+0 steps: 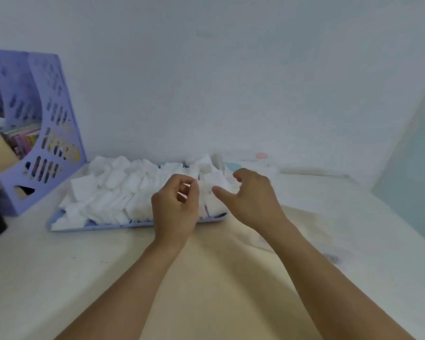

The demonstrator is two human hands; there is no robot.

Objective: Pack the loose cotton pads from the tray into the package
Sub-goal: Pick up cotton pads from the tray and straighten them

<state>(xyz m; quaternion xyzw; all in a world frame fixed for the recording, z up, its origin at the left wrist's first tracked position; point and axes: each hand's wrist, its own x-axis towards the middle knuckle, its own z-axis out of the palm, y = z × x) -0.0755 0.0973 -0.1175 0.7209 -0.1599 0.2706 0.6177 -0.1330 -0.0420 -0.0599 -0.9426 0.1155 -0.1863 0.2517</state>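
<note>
- Pads [113,192]: a loose white heap filling the tray [88,227], which sits on the table [59,278] straight ahead of the person, its long axis running left to right across the view.
- Both hands work at the tray's right end; most of the heap lies to the left of them, so the left hand is the nearer one to the bulk.
- Package [253,163]: a pale, flat wrapper with faint pink and blue print, lying just beyond and to the right of the tray, behind the right hand. Its opening cannot be made out through the blur.
- Left hand [176,207]: over the tray's near rim, back of the hand towards the camera, fingers curled inward with thumb meeting fingertips. Whether it pinches a pad cannot be told; nothing white shows plainly inside the curl.
- Right hand [253,197]: just right of the left, thumb pointing left, fingers bent down over a small clump of pads [216,180] at the tray's right end. It touches them; a firm hold is not confirmed.
- Forearms: both reach forward from the bottom edge and converge towards the tray's right end.
- Judgement: the package lies on the right hand's side, so the transfer is a short carry rightward and away; the right hand is better placed to make it.
- Task state: judged early, as the tray remains heaped.
</note>
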